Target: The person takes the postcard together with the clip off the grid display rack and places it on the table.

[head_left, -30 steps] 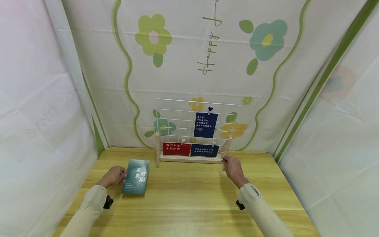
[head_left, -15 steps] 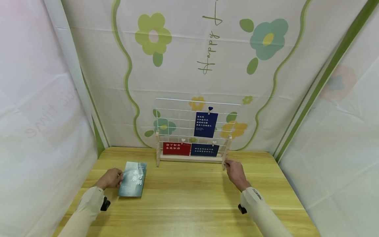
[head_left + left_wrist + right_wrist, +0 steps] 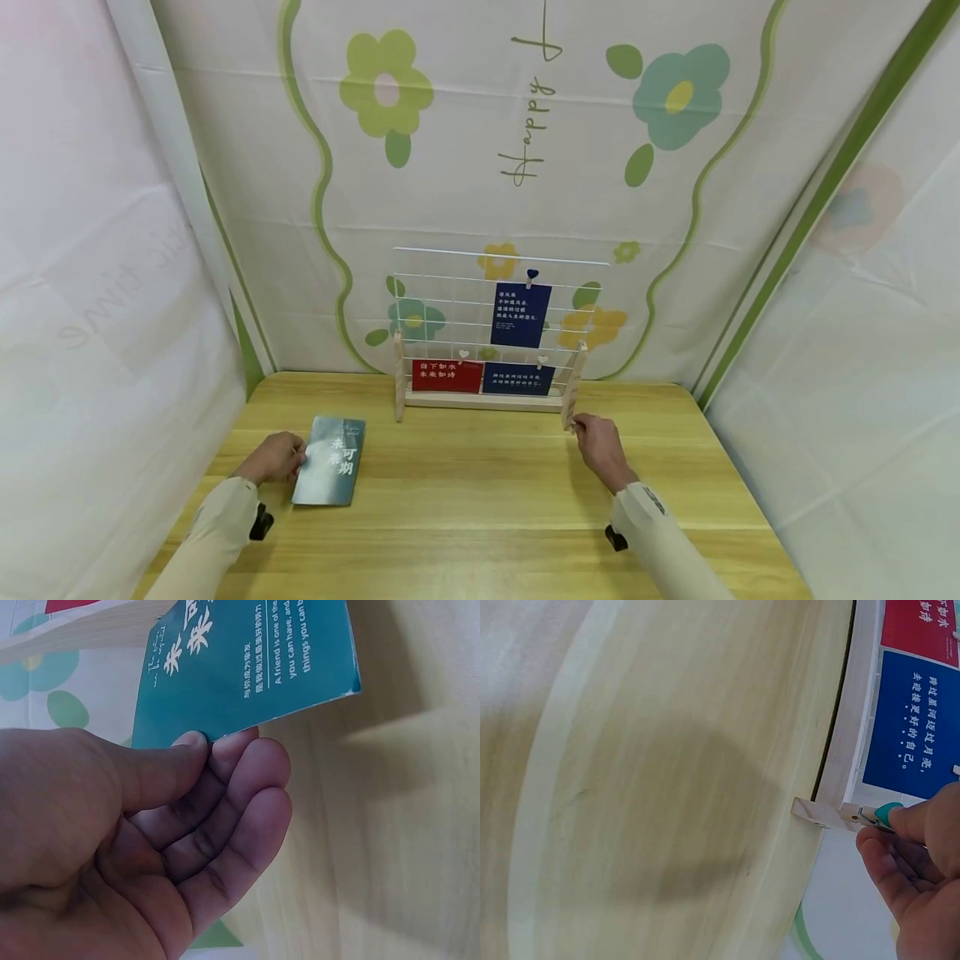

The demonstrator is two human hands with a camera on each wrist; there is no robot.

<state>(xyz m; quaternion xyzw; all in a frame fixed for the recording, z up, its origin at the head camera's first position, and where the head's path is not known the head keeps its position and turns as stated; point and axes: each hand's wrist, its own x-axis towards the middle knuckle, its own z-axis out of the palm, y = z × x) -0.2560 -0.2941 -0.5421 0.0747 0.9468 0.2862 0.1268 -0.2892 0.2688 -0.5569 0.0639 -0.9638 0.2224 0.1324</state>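
My left hand (image 3: 279,458) pinches the left edge of a teal card (image 3: 330,462) with white lettering, between thumb and fingers. In the left wrist view the card (image 3: 247,667) stands tilted above the wooden table. A small wooden clothespin (image 3: 864,815) with a teal top is pinched between the thumb and fingers of my right hand (image 3: 922,862). That hand is at the right foot (image 3: 810,810) of a white wire grid rack (image 3: 450,325) on a wooden stand. Clipped to the grid are a red card (image 3: 447,377), a wide blue card (image 3: 519,380) and an upright blue card (image 3: 520,317).
Heart-topped clips hold the cards, one of them a dark blue heart clip (image 3: 532,275). The rack stands at the back edge of the wooden table (image 3: 465,500). A flower-printed cloth (image 3: 465,125) rises behind it, with white cloth walls on both sides.
My left hand has drawn the teal card a little left and towards me. The right hand has shifted slightly down and to the right along the rack's right foot.
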